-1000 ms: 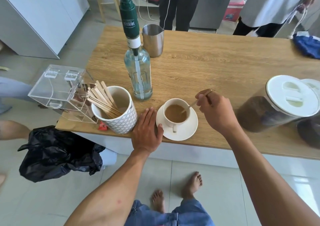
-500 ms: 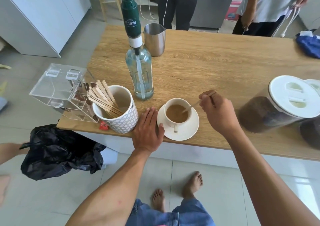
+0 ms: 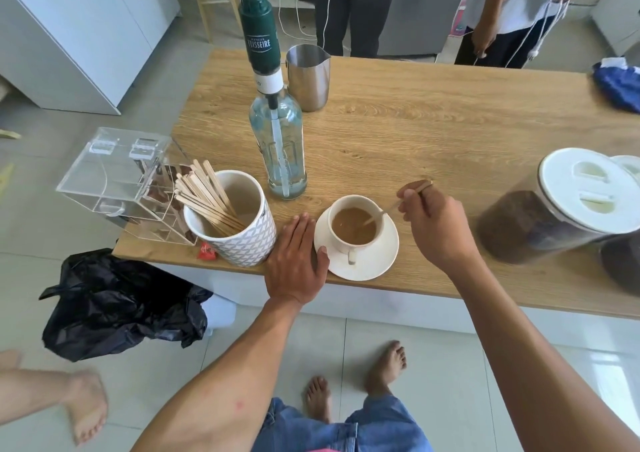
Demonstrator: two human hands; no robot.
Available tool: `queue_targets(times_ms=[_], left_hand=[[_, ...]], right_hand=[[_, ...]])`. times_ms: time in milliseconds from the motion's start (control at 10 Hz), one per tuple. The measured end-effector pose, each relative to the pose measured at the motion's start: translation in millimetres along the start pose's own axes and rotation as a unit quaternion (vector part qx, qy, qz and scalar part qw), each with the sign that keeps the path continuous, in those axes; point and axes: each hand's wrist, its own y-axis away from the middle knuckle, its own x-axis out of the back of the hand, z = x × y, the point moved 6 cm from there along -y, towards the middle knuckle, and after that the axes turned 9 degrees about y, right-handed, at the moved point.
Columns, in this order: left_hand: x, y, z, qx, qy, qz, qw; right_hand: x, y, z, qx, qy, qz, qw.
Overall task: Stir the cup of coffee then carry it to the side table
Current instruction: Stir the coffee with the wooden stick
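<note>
I judged this a coffee-serving corner, domestic or small café; I could not tell which. Evidence: wooden counter holding a cup of coffee, steel milk pitcher, pump-topped syrup bottle, mug of wooden stirrers, lidded jar of dark grounds. The floor was tiled.

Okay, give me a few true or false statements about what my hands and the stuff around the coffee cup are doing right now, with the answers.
1. The right hand pinches a wooden stick whose tip is in the coffee cup. True.
2. The other hand grips the cup's handle. False: the left hand lies flat on the table, thumb at the saucer edge.
3. The mug of spare sticks stands right of the cup. False: the patterned mug is left of it, beyond the left hand.
4. The big jar has its white lid on. True.
</note>
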Motion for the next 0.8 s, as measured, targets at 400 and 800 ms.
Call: queue_targets(times_ms=[400, 800], left_hand=[[-5, 1, -3, 0.012, 0.004, -0.018, 1.0], [-4, 1, -2, 0.013, 0.006, -0.022, 1.0]], right_hand=[[-9, 0, -12, 0.006, 0.0, -0.028, 1.0], [0, -2, -5, -0.007, -0.015, -0.004, 1.0]])
